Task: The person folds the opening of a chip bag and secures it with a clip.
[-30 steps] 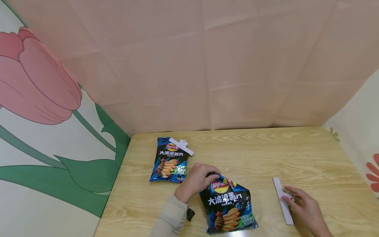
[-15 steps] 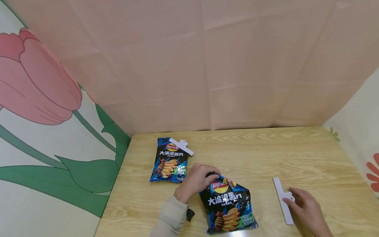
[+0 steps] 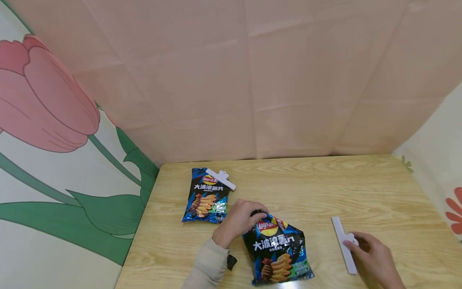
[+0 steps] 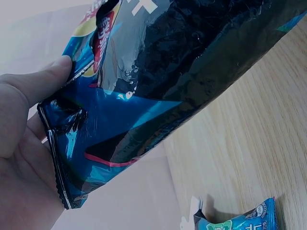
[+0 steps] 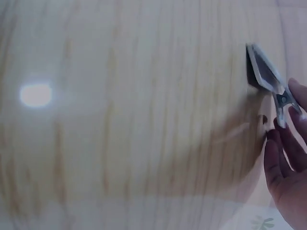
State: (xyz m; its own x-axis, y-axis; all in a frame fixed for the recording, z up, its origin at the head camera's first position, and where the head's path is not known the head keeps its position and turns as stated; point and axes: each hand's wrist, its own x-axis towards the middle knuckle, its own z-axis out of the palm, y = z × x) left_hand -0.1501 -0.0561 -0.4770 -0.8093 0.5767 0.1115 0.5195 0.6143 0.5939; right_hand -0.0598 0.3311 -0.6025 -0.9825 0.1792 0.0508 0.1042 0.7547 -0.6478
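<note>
My left hand (image 3: 238, 220) grips the folded top corner of a black and blue bag of chips (image 3: 278, 257). In the left wrist view the thumb (image 4: 60, 69) presses on the front of the bag, and the crimped edge runs past the palm. At the right, my right hand (image 3: 377, 257) pinches the handle of a long white bag clip (image 3: 343, 243). The right wrist view catches the clip (image 5: 266, 69) end-on, thumb and fingers about its handle and its long jaws together.
Farther back on the left lies a second chip bag (image 3: 207, 200) with another white clip (image 3: 221, 179) across its top right corner. A small black object (image 3: 232, 262) shows beside the left sleeve (image 3: 209, 261). A pink cloth (image 3: 252, 80) hangs behind the wooden table (image 3: 361, 180).
The right hand's fingers have slid from on top of the clip down around its handle. My left hand and the bag have stayed in place.
</note>
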